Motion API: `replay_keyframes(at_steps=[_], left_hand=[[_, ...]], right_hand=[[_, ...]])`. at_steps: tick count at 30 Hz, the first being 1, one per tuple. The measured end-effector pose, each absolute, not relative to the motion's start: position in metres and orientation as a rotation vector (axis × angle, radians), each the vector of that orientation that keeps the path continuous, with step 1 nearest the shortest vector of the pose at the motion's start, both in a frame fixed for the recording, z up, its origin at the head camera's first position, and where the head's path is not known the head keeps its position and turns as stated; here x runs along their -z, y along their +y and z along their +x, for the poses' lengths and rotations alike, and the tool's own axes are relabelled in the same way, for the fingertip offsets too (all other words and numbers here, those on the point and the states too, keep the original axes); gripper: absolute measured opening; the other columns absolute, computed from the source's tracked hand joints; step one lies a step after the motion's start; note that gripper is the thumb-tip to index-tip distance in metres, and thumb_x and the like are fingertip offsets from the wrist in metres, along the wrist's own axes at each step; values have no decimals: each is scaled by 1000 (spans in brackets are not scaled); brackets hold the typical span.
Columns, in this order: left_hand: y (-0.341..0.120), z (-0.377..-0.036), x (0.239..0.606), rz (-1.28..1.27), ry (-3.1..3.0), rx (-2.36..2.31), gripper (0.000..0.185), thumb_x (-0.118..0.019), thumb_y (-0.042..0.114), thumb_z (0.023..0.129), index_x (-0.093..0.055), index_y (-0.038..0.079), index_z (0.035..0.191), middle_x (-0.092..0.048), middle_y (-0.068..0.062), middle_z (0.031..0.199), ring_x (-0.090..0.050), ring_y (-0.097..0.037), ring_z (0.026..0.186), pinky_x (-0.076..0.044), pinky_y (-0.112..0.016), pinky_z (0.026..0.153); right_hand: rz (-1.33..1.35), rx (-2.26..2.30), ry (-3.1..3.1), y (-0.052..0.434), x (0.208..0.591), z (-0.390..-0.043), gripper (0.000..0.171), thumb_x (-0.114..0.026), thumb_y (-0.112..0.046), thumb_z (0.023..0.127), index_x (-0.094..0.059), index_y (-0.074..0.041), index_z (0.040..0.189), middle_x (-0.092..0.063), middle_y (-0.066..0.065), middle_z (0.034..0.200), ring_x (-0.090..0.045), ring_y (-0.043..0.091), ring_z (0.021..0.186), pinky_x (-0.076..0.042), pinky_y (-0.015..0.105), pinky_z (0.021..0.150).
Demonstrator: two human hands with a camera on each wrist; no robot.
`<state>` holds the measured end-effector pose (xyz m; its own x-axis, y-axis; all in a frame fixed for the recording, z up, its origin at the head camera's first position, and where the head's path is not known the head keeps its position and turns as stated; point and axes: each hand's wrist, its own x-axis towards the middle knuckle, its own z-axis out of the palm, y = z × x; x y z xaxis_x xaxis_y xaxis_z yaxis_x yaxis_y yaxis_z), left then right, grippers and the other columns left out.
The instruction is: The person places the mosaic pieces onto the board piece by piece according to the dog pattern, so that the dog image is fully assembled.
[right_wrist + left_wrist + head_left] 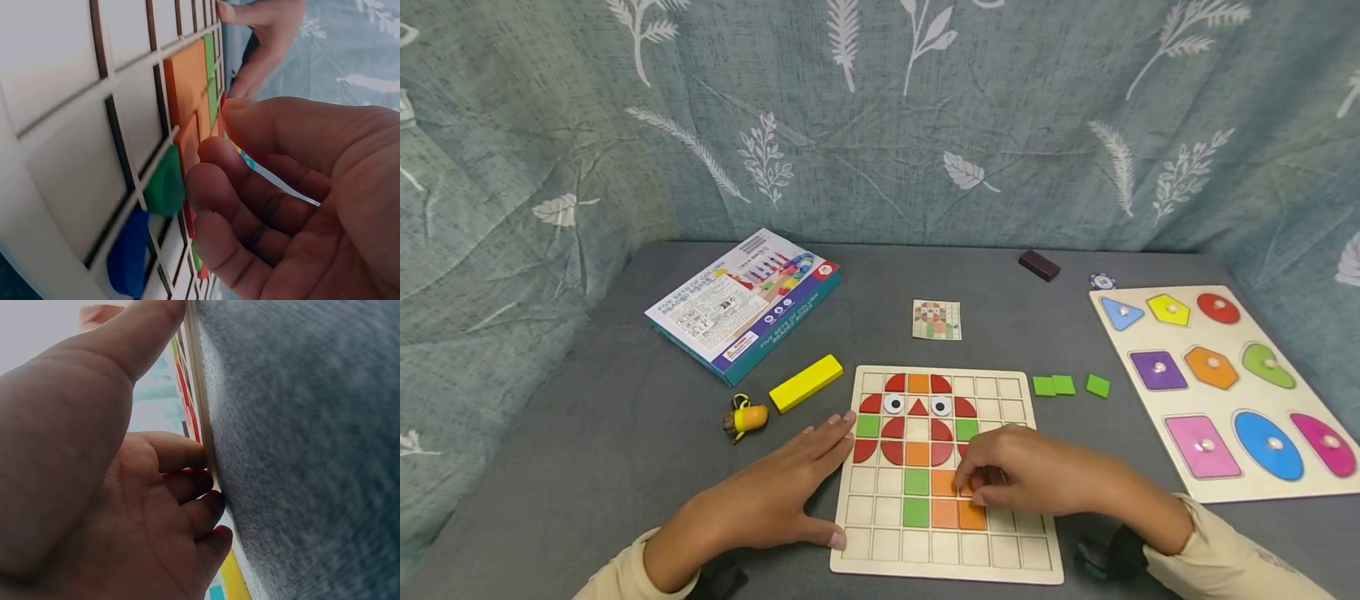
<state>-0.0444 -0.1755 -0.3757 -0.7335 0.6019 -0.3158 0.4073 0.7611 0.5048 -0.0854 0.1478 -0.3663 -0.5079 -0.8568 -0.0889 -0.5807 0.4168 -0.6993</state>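
Note:
A wooden grid board [947,573] carries red, orange and green tiles and two eye discs, forming a bird-like figure. My left hand [775,492] rests along the board's left edge, thumb and fingers spread apart; in the left wrist view its fingertips touch the board's side. Over the orange tiles [945,514], my right hand [1030,471] has bent fingers, with the fingertips close to a partly covered orange tile [187,147]. Whether they pinch it is hidden. A dark green piece [165,181] and a blue piece [128,253] lie on the board below that hand in the right wrist view.
Loose green tiles [1063,385] lie right of the board, beside a shape puzzle [1150,425]. A picture card [937,320] lies behind the board. Leftward are a yellow block [807,383], a small orange toy [748,417] and a box [737,304]. A dark brown block [1039,265] lies farther back.

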Motion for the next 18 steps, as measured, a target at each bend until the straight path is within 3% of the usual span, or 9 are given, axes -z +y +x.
replay_keyframes(at_steps=[18], left_hand=[[-174, -44, 376, 762, 2499, -558, 109, -73, 62, 74, -22, 9, 155, -4, 1, 163, -5, -19, 147, -13, -46, 117]], right_hand=[[-1364, 741, 2195, 150, 368, -84, 21, -70, 0, 84, -75, -16, 98, -56, -17, 81, -49, -2, 71, -44, 16, 63]])
